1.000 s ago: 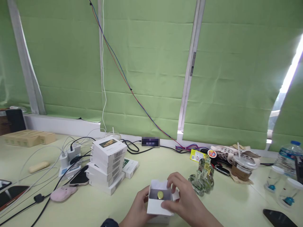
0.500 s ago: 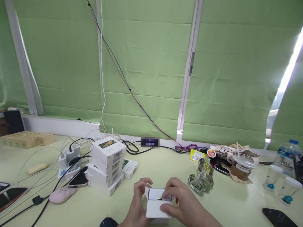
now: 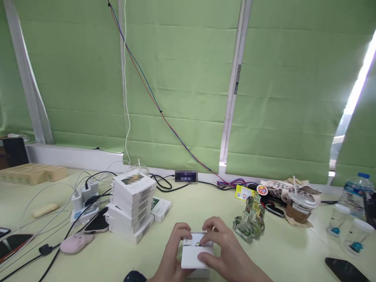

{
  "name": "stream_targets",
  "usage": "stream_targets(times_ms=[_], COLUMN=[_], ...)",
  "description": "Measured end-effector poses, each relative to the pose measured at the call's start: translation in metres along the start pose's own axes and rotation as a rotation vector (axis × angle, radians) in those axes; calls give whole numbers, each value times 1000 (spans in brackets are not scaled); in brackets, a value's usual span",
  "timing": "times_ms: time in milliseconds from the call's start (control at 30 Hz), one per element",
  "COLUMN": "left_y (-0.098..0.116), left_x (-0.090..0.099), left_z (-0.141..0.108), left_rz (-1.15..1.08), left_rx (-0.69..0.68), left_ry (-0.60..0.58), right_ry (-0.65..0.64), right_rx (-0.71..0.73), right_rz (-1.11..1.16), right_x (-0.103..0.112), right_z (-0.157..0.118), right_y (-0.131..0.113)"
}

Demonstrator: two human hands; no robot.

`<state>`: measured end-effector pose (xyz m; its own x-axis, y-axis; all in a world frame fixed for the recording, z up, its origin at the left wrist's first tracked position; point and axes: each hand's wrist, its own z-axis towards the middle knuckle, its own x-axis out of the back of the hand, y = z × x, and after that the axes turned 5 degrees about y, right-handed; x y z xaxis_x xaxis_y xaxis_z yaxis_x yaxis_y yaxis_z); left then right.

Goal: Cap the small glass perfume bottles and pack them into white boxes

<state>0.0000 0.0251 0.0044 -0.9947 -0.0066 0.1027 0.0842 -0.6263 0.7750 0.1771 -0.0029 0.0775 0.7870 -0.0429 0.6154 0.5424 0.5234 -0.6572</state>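
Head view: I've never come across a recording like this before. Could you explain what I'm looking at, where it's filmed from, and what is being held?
There is no machine here: a person works with two bare hands. The view comes from a camera worn on that person's head, looking forward and down.

The left hand holds a small white box by its left side, while the right hand has its thumb and fingers on the right. A small round yellowish thing shows at the box's opening.

On the pale table, a stack of white boxes stands to the left, near a pink object and cables. To the right are a lidded drink cup and clear containers.
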Motion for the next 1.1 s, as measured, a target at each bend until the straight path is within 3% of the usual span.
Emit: stream_targets(times_ms=[333, 467, 633, 733, 1000, 1100], left_y=[11, 10, 7, 5, 15, 15], left_x=[3, 8, 12, 12, 14, 14], left_z=[6, 9, 9, 9, 11, 11], left_rz=[49, 125, 142, 139, 178, 196], left_rx=[-35, -69, -42, -38, -6, -18], left_ry=[-92, -175, -163, -161, -209, -195], right_ry=[122, 54, -137, -158, 66, 90], right_rx=[13, 38, 86, 116, 121, 108], right_rz=[50, 100, 173, 178, 260, 252], right_x=[0, 7, 26, 30, 9, 8], right_z=[0, 1, 1, 2, 9, 12], right_y=[1, -5, -12, -8, 12, 13])
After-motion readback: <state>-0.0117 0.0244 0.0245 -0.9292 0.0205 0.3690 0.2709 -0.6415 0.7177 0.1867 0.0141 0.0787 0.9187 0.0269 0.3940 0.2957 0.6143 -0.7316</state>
